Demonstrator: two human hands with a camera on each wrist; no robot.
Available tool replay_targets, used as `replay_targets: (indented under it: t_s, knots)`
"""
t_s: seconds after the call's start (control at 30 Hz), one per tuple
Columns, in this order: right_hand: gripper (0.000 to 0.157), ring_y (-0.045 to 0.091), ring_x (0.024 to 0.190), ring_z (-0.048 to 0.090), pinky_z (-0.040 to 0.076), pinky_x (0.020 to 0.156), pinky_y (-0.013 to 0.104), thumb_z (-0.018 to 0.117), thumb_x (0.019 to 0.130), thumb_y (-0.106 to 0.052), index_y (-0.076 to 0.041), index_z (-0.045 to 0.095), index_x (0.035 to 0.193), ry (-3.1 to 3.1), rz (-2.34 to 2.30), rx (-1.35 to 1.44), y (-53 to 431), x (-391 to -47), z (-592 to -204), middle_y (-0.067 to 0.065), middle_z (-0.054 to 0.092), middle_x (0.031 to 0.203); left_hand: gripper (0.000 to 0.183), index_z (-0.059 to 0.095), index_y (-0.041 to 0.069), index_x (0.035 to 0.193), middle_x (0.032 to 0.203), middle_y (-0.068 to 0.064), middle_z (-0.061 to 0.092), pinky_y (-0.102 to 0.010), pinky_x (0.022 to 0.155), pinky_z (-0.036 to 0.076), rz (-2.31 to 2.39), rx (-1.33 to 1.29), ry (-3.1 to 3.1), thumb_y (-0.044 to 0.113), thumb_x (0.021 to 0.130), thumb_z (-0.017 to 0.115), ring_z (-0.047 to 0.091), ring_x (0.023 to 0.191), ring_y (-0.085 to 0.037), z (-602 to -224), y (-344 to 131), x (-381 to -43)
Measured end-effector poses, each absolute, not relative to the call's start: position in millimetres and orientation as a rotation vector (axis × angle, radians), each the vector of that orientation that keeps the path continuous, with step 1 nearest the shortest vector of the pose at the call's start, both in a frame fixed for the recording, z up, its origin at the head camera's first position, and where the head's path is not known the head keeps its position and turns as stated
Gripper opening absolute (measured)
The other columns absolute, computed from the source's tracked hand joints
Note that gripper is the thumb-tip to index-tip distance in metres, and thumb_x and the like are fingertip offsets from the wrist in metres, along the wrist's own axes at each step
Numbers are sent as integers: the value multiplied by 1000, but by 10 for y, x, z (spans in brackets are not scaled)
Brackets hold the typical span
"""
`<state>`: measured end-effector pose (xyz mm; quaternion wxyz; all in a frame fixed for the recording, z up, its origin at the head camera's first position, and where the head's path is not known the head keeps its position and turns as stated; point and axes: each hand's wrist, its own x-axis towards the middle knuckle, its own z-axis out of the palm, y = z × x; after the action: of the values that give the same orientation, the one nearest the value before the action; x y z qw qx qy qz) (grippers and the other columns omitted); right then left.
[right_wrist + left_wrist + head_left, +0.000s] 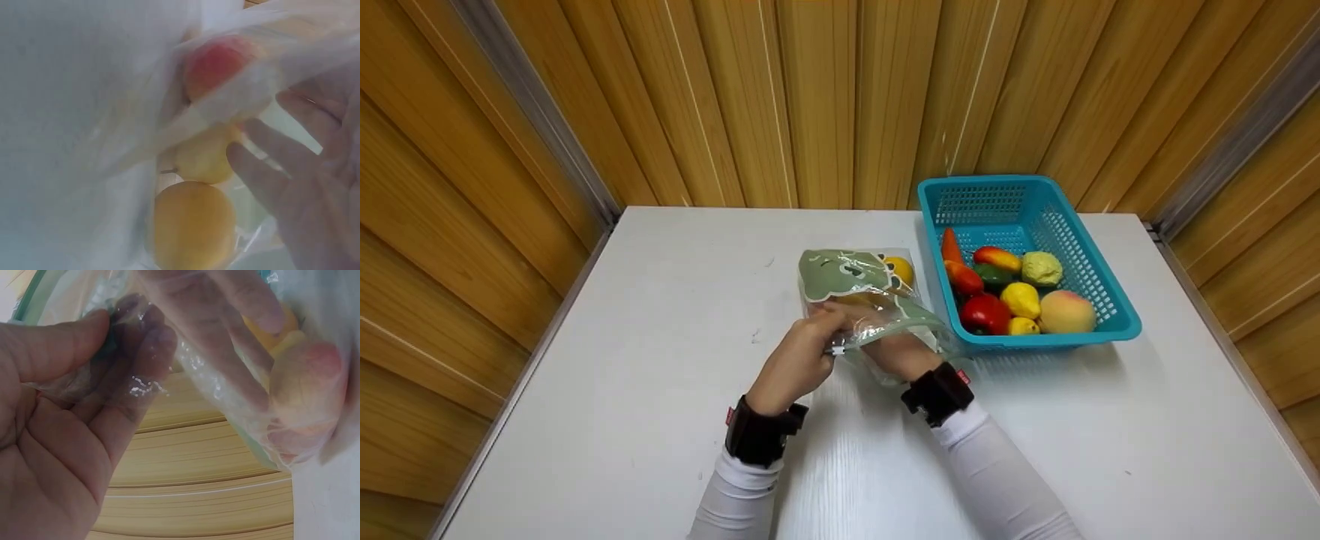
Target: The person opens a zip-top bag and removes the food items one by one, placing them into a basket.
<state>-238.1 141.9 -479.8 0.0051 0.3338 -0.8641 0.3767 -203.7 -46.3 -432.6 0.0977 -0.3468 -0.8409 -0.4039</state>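
A clear zip bag point(829, 274) with a green cartoon face lies on the white table, its mouth towards me. My left hand point(799, 356) pinches the film at the left of the mouth, beside a white slider. Through that mouth reaches my right hand point(900, 354), partly hidden by the film. In the right wrist view its fingers point(259, 174) are spread and hold nothing. Beside them in the bag are an orange round fruit point(194, 228), a yellow pear point(205, 154) and a red-and-yellow fruit point(219, 67) like a peach.
A blue plastic basket point(1110, 292) stands right of the bag, close to it. Inside are a carrot point(951, 246), a red bell pepper point(985, 313), a peach point(1066, 312), a yellow pear point(1021, 300) and other produce. Wood-patterned walls point(817, 105) surround the table point(675, 337).
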Motion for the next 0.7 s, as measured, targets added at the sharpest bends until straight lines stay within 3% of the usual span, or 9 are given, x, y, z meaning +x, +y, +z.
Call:
replay_targets:
  t_s: [0.13, 0.23, 0.4, 0.5, 0.7]
  knots:
    - [51, 25, 148, 40, 29, 122, 35, 47, 104, -6, -6, 44, 155, -2763, 517, 1050, 1404, -2370, -4756, 12, 44, 160, 43, 69, 3, 98, 93, -5, 72, -36, 76, 57, -1184, -1024, -2484, -26, 71, 53, 67, 87, -17, -4317, -465, -2032]
    - [53, 25, 149, 38, 29, 122, 37, 48, 103, -7, -7, 43, 156, -2749, 347, 1048, 1401, -2368, -4744, 12, 42, 161, 44, 69, 3, 99, 93, -5, 72, -36, 76, 57, -1181, -1026, -2488, -26, 71, 52, 67, 87, -17, -4318, -468, -2035]
    - [43, 24, 135, 49, 37, 115, 36, 54, 102, -9, -8, 55, 145, -2714, 934, 1035, 1374, -2422, -4770, 8, 57, 146, 39, 67, 6, 93, 86, -2, 68, -33, 70, 54, -1185, -1026, -2494, -24, 73, 53, 60, 78, -14, -4323, -477, -2034]
    - [34, 23, 126, 51, 38, 109, 37, 58, 99, -11, -12, 61, 133, -2681, 1031, 1000, 1371, -2438, -4768, 4, 62, 135, 38, 66, 7, 92, 84, -1, 66, -30, 67, 52, -1192, -1025, -2494, -24, 73, 53, 57, 76, -13, -4329, -480, -2039]
    - [40, 27, 135, 48, 37, 115, 43, 54, 102, -8, -9, 56, 142, -2806, 874, 955, 1431, -2391, -4700, 9, 56, 144, 40, 67, 6, 95, 88, -2, 70, -34, 70, 54, -1210, -1018, -2504, -24, 72, 54, 61, 78, -14, -4330, -481, -2034]
